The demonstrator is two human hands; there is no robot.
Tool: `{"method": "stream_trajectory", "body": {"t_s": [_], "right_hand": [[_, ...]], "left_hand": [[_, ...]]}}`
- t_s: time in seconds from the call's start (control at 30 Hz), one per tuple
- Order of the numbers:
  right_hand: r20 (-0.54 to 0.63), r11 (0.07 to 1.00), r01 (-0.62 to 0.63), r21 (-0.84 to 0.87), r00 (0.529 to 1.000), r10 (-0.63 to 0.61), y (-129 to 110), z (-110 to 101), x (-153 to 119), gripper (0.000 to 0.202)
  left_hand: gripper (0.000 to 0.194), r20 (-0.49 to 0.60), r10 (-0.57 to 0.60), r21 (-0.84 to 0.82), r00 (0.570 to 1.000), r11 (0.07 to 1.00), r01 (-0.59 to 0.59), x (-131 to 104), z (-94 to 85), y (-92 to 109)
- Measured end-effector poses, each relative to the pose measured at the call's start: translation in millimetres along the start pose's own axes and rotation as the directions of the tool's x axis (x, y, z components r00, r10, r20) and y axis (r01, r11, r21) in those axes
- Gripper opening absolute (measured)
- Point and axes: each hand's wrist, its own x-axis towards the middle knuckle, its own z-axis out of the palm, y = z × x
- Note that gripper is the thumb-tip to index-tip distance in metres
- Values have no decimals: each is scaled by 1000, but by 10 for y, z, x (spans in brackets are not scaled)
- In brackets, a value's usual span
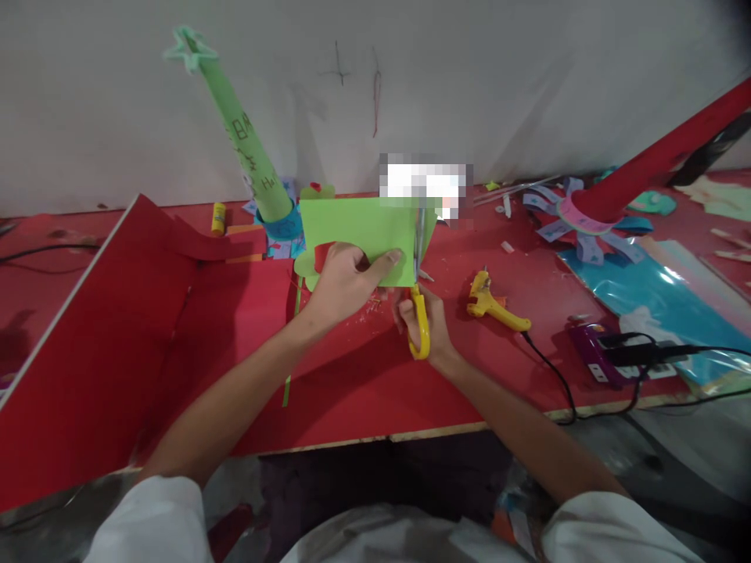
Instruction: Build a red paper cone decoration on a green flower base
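A light green sheet of paper (357, 223) is held up over the red table by my left hand (346, 281), thumb on the near face and fingers behind it. My right hand (434, 317) grips yellow-handled scissors (420, 332). Their blades point away from me and lie along the sheet's right side, with a narrow green strip beyond them. Behind the sheet's left edge show green scalloped paper pieces (303, 270) and a bit of red. The fingers of my right hand are partly hidden by the scissor handle.
A yellow glue gun (496, 305) with a black cord lies to the right, near a purple power strip (595, 356). A green paper tube (243, 133) with a star top stands at left, beside a glue stick (218, 219). A red board (99, 336) leans up at left; a red tube (657, 156) slants at right.
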Motion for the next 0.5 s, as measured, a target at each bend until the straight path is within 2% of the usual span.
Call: {"method": "stream_trajectory", "body": {"t_s": [0.13, 0.23, 0.33, 0.5], "right_hand": [[8, 994, -92, 65, 996, 92, -39, 14, -45, 55], [-13, 984, -102, 144, 994, 105, -52, 32, -53, 58], [20, 971, -123, 206, 992, 122, -50, 48, -47, 63], [134, 991, -107, 85, 986, 95, 1, 81, -23, 70]], "left_hand": [[70, 33, -23, -71, 999, 997, 25, -3, 11, 0], [73, -6, -19, -68, 1000, 997, 19, 11, -13, -8], [72, -42, -4, -95, 999, 995, 0, 68, -75, -38], [55, -85, 27, -263, 996, 964, -49, 202, -234, -73]]}}
